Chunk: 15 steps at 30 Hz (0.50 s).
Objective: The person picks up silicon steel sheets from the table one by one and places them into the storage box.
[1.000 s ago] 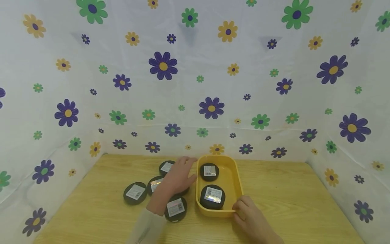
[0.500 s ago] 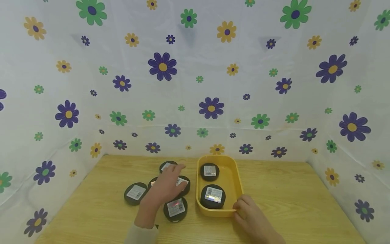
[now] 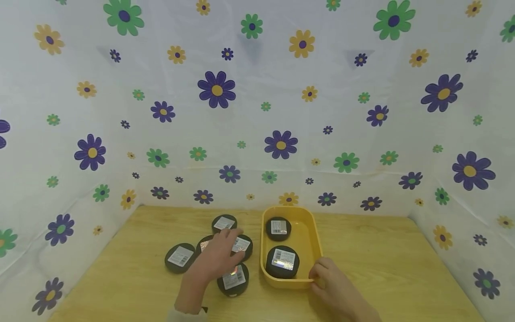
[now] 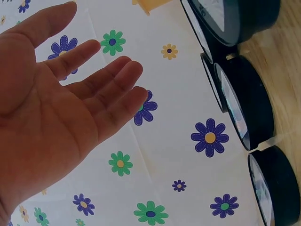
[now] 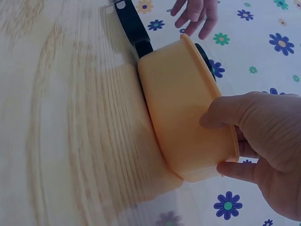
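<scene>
Seven round, pale-labelled black discs point(image 3: 180, 258)

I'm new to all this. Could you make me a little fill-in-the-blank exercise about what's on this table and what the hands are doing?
Inside the yellow tray lie ____ black discs.
In the head view, the tray sits to the ____ of the loose discs.
The left hand, hovering above the loose discs, holds ____.
The right hand grips the ____ by its rim.

Missing words: two; right; nothing; tray.

Tray point(image 3: 307, 241) in high head, close right-wrist views.
</scene>
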Each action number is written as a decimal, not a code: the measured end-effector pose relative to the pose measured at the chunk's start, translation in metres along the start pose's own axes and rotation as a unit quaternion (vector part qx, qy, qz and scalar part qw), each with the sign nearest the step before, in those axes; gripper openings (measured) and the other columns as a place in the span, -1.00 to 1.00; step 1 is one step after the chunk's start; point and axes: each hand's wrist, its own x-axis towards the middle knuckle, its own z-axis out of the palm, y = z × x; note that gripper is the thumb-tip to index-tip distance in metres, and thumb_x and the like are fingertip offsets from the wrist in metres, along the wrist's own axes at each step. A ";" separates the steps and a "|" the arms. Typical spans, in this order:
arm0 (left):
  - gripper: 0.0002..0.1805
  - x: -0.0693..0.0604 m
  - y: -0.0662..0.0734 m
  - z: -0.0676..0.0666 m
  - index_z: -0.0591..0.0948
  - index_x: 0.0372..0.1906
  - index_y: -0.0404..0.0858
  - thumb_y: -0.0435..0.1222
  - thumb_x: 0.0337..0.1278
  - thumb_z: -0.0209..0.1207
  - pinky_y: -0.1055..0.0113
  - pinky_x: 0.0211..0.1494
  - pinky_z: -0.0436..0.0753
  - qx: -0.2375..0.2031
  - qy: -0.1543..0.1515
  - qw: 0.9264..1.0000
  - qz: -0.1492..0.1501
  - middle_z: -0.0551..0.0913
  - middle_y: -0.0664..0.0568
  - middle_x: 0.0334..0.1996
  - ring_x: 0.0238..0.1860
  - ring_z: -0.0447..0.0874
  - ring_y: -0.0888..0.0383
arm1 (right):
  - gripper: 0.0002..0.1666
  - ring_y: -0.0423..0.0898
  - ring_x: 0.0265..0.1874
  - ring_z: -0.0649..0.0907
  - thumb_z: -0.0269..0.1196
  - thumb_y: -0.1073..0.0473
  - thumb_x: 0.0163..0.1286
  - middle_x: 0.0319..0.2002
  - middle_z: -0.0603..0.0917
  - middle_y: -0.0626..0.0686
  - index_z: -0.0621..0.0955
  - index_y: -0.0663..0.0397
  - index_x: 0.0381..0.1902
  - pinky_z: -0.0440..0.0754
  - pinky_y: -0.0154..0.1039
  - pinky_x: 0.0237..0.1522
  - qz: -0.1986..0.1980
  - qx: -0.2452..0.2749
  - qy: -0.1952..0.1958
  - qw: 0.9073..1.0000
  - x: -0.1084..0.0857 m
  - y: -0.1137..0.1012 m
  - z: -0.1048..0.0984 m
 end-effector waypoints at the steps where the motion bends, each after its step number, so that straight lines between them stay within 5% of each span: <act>1: -0.42 0.000 -0.001 0.000 0.37 0.36 -0.28 -0.20 0.31 0.17 -0.16 0.30 0.42 -0.003 -0.002 1.000 0.002 0.41 -0.28 0.28 0.33 0.34 -0.29 | -0.73 -0.30 -0.28 0.42 0.43 0.32 0.07 -0.32 0.42 -0.26 0.57 -0.12 -0.41 0.59 -0.29 -0.18 -0.002 -0.001 -0.003 1.000 0.001 0.000 -0.001; 15: -0.40 -0.003 -0.003 0.005 0.34 0.37 -0.30 -0.20 0.30 0.17 -0.18 0.20 0.49 -0.025 -0.029 0.999 0.005 0.40 -0.32 0.24 0.27 0.38 -0.30 | -0.62 -0.32 -0.32 0.41 0.47 0.38 -0.05 -0.33 0.40 -0.28 0.54 -0.14 -0.43 0.56 -0.35 -0.29 -0.060 -0.009 0.055 0.997 0.000 0.000 0.003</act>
